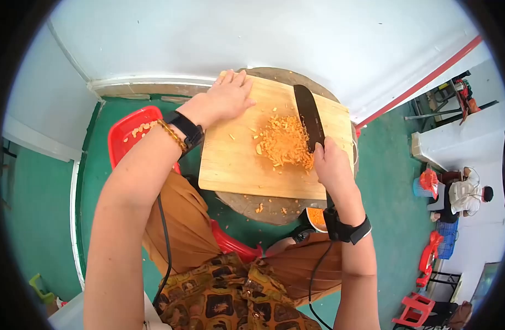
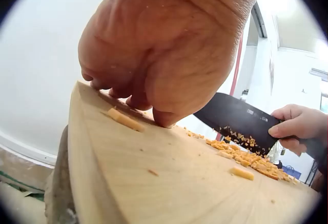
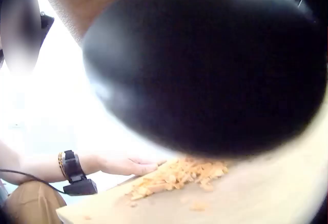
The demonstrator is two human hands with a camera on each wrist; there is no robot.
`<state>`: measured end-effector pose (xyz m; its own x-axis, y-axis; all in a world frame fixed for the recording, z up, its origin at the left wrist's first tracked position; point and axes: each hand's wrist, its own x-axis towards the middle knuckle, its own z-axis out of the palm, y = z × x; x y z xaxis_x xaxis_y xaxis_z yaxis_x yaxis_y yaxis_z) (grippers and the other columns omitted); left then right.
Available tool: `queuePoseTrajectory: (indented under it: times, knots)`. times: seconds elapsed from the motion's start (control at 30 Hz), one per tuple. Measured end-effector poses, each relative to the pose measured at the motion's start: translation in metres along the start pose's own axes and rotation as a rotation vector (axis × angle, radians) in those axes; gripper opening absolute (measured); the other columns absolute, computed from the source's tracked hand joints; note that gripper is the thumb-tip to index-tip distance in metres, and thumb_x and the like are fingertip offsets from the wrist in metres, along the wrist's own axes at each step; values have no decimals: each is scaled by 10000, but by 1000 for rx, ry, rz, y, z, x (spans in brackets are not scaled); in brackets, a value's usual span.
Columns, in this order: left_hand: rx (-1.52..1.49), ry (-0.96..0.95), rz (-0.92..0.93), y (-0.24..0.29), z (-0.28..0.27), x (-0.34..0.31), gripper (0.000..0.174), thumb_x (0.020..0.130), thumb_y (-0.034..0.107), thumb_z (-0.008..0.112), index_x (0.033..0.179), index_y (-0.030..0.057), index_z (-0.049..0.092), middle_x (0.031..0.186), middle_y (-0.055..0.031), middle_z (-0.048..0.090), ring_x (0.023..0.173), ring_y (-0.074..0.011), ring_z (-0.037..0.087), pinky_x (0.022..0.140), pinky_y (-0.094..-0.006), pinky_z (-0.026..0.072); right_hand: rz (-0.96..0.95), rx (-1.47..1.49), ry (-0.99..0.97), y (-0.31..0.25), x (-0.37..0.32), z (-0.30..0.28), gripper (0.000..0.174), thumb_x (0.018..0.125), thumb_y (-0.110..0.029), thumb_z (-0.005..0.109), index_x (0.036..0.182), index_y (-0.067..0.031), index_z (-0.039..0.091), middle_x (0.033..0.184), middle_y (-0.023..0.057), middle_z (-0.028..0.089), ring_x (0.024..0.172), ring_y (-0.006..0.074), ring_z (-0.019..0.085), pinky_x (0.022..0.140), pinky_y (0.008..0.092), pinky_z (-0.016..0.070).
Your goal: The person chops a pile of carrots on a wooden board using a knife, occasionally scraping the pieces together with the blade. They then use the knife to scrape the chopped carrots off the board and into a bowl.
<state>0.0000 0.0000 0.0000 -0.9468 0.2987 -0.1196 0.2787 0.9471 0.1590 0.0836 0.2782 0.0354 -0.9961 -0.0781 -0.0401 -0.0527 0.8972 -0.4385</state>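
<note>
A wooden board (image 1: 230, 159) carries a heap of chopped orange pieces (image 1: 282, 142), a few scattered apart. The right hand (image 1: 334, 163) grips the handle of a dark cleaver (image 1: 309, 115), whose blade is at the heap's right side; orange bits cling to the blade (image 2: 230, 116) in the left wrist view. The left hand (image 1: 227, 98) rests with extended fingers on the board's upper left corner. In the right wrist view a large dark shape covers much of the picture, and the left hand (image 3: 125, 165) lies beyond the heap (image 3: 179, 178).
Under the board is a round wooden block (image 1: 247, 208). A red tray (image 1: 116, 140) with pale pieces stands at the left, a container of orange bits (image 1: 316, 218) below the board. A white wall (image 1: 252, 33) rises behind. A person (image 1: 465, 191) is far right, near red stools (image 1: 414, 309).
</note>
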Motion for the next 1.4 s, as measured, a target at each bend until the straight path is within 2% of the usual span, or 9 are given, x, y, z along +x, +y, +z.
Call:
queuePoseTrajectory:
  times: [0.17,0.27,0.47,0.57,0.77,0.87,1.07,1.17,1.4]
  knots:
    - [-40,31,15,2,8,2,642,1022,416,406,1509,25,261,1589,-230,187,1458,-448,176,1205,-476,161,-49,-11,53,-9,-10,-14,232,969,-191,516,890,27,520,735,307,616,725,498,611,662,561,482]
    - [-28,9,8,3,4,0,643,1022,415,405,1509,21,258,1587,-232,189,1458,-447,177,1205,-478,165,-198,-131,110,1,-11,5,227,969,-189,515,882,21,516,723,300,614,701,501,603,647,572,472]
    - [-24,45,23,-5,9,2,651,1021,422,402,1515,27,250,1590,-229,184,1462,-443,166,1203,-479,175,-105,-30,77,-23,-17,-13,211,961,-184,526,885,12,523,720,299,613,699,501,605,643,572,481]
    - [-58,22,20,-4,4,-1,653,1022,423,398,1514,22,246,1590,-230,183,1461,-445,167,1204,-477,174,-231,-130,87,-12,-16,4,218,965,-189,522,882,12,525,722,302,611,698,499,604,644,572,480]
    - [-28,29,30,-4,5,-1,653,1023,421,396,1511,14,246,1589,-233,182,1460,-446,169,1203,-477,177,-132,-92,74,-27,-18,-10,227,965,-192,521,875,16,529,724,302,612,706,498,606,644,575,479]
    - [-41,37,30,-4,5,-1,649,1021,424,398,1503,11,261,1584,-235,197,1455,-449,182,1201,-478,180,-224,-152,71,-17,-15,1,223,962,-192,524,873,11,529,722,301,613,705,497,609,638,576,478]
    - [-25,47,44,-4,5,-2,643,1021,425,398,1494,6,278,1575,-241,217,1448,-452,197,1201,-477,184,-147,-96,44,-26,-18,-6,212,958,-186,530,866,5,524,693,306,602,692,503,607,644,573,490]
    - [-29,57,44,-6,9,1,642,1022,426,396,1494,7,279,1577,-240,214,1448,-453,197,1202,-473,182,-225,-139,75,-17,-17,8,205,954,-180,535,862,3,522,684,304,600,685,502,606,640,570,490]
    - [-33,35,25,-5,9,0,662,1022,435,393,1512,13,249,1583,-232,203,1458,-442,179,1202,-470,183,-191,-100,68,-24,-19,-4,210,953,-186,534,865,5,525,701,300,607,692,499,605,642,570,484]
